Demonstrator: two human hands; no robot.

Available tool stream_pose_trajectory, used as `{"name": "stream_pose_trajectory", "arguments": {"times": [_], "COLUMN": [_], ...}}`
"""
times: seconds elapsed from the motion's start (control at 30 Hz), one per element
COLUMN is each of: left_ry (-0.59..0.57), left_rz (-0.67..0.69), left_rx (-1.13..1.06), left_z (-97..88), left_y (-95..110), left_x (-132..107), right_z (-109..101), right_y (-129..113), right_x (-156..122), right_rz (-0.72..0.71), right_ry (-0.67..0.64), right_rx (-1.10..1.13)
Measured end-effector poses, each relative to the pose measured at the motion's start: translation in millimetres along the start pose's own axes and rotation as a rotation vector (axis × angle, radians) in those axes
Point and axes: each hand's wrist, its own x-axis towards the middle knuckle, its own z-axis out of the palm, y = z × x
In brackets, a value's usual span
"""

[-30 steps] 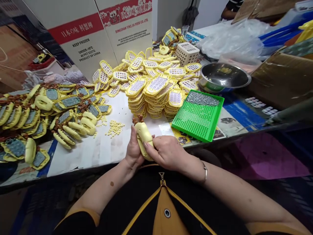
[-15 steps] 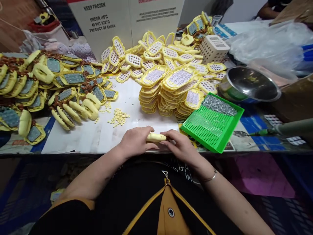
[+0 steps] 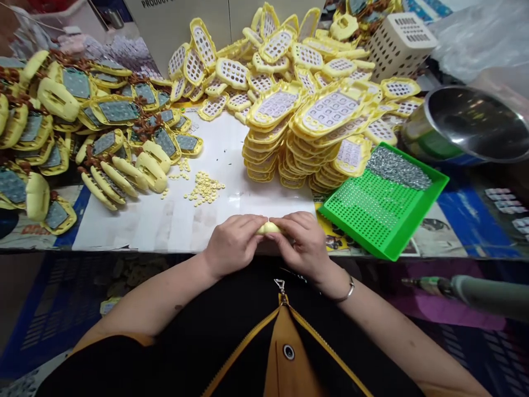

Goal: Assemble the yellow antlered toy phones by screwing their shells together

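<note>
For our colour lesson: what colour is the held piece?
The held piece is pale yellow; head view.

This looks like a workshop, a place where lots of the same small thing get put together. The long table (image 3: 231, 151) is full of parts. There is a big heap of yellow shells with grey insides (image 3: 119, 110) on the left, and tall stacks of yellow frames (image 3: 330, 113) in the middle. Tiny yellow rings (image 3: 206, 188) lie in a little pile. A green tray (image 3: 357, 207) has lots of shiny bits (image 3: 399, 168) that look like screws. Near it are a metal bowl (image 3: 471, 121) and a white basket (image 3: 397, 49). A grey tool (image 3: 487, 295) with a thin metal tip, like a power screwdriver, is on the right, and a blue crate (image 3: 47, 317) sits down low
</note>
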Motion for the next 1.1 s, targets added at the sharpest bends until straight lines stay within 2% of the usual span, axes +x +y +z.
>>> {"name": "stream_pose_trajectory", "arguments": {"times": [0.2, 0.27, 0.37, 0.43, 0.5, 0.57, 0.67, 0.73, 0.8, 0.87, 0.97, 1.03, 1.1], "left_ry": [0.077, 0.032, -0.065, -0.018, 0.036, 0.032, -0.033, -0.064, -0.023, 0.150, 0.447, 0.644, 0.833], "left_rz": [-0.134, -0.106, -0.026, -0.042, -0.079, -0.087, -0.103, -0.250, -0.448, -0.611, -0.603, -0.561, -0.556], "left_rx": [-0.255, -0.232, -0.129, -0.075, -0.013, 0.063, 0.271, 0.475, 0.633, 0.834, 0.958, 0.880, 0.693], "left_z": [-17.6, -19.9, -13.4, -9.4, -16.5, -40.1, -100.6, -147.5, -190.0, -220.8, -239.9, -239.9, -236.6], "left_y": [-12.5, -10.0, 3.2, 9.2, 7.9, 3.0, 1.1, 7.4, 18.7, 29.6, 26.7, 3.1, -33.9], "left_x": [1.0, -1.0, -3.3, 0.9, 7.3, 8.2, -9.2, -31.3, -56.5, -78.1, -90.2, -83.5, -71.2], "right_z": [-0.6, -0.5, -0.5, 0.5, 3.0, 5.9, 9.8, 12.9, 16.5, 20.5, 26.4, 30.0, 32.0], "right_y": [6.1, 6.6, 6.6, 9.8, 14.9, 18.6, 17.9, 14.8, 12.4, 11.9, 14.4, 16.0, 15.9], "right_x": [-6.2, -9.4, -12.0, -10.4, -6.3, -1.9, 1.6, 2.5, 2.9, 2.8, 1.4, 0.1, -0.9], "right_rz": [0.007, -0.016, -0.025, -0.001, 0.056, 0.100, 0.066, 0.046, 0.064, 0.079, 0.052, 0.021, -0.007], "right_ry": [0.009, 0.002, -0.040, -0.054, -0.016, 0.008, -0.030, -0.082, -0.153, -0.235, -0.312, -0.330, -0.331], "right_rx": [0.032, 0.064, 0.113, 0.158, 0.186, 0.194, 0.237, 0.289, 0.328, 0.337, 0.297, 0.256, 0.220]}}
